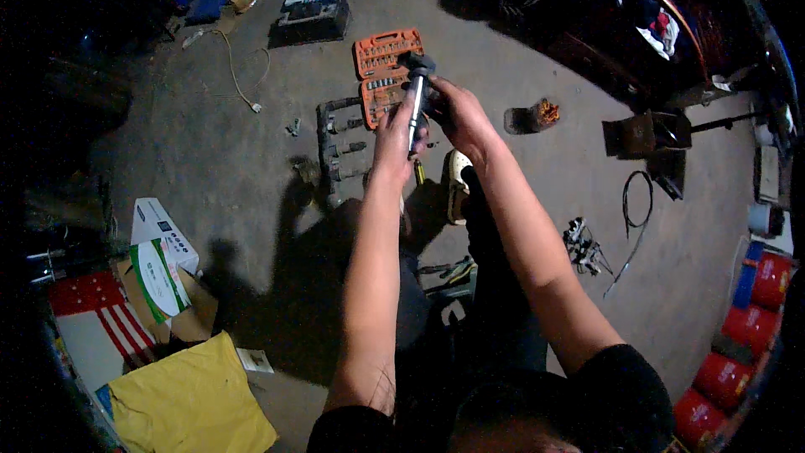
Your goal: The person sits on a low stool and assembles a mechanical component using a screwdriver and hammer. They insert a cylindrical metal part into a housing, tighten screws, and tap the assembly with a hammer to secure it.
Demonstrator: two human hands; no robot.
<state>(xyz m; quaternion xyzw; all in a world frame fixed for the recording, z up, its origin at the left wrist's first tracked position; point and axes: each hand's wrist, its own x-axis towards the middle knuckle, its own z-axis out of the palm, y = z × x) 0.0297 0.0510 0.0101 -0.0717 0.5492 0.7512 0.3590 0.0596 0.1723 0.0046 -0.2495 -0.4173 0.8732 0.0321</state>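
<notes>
In front of me, above an orange socket set case point(389, 50), both hands are on a dark-headed part with a shiny metal shaft point(417, 105); its exact kind is hard to make out. My left hand point(394, 141) is closed around the lower shaft. My right hand point(461, 116) grips near the dark head, its fingertips partly hidden. Behind the left hand, a dark frame-like part with several cylindrical pieces point(345, 149) lies on the floor. A yellow-handled screwdriver-like tool point(420, 171) lies just below the hands.
A car battery point(311, 17) stands at the far left, near a pale cable point(243, 92). On the right are a black cable point(637, 201) and a metal part point(584, 246). Cartons point(194, 302) and a yellow bag point(197, 398) are near left; red canisters point(725, 377) line the right.
</notes>
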